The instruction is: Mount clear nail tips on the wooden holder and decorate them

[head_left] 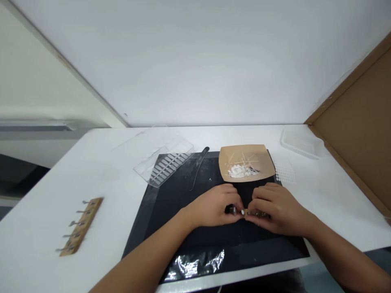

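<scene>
My left hand (pixel 218 205) and my right hand (pixel 275 209) meet over the black mat (pixel 183 224), their fingers closed around a small wooden strip with metal clips (pixel 246 212). The fingers cover most of the strip. A small white oval piece (pixel 242 212) shows between the fingertips of both hands; how it is fixed, I cannot tell. Just beyond my hands stands a brown cardboard tray (pixel 225 162) with a heap of white pieces (pixel 241 171) and thin sticks (pixel 244 156) in it.
At left lies another wooden strip with metal clips (pixel 81 228). A dark nail file (pixel 198 169) and a clear tray of nail tips (pixel 168 167) lie at the mat's far side. Right of the cardboard tray are a sheet of white dots (pixel 285 173) and a translucent tray (pixel 301 144).
</scene>
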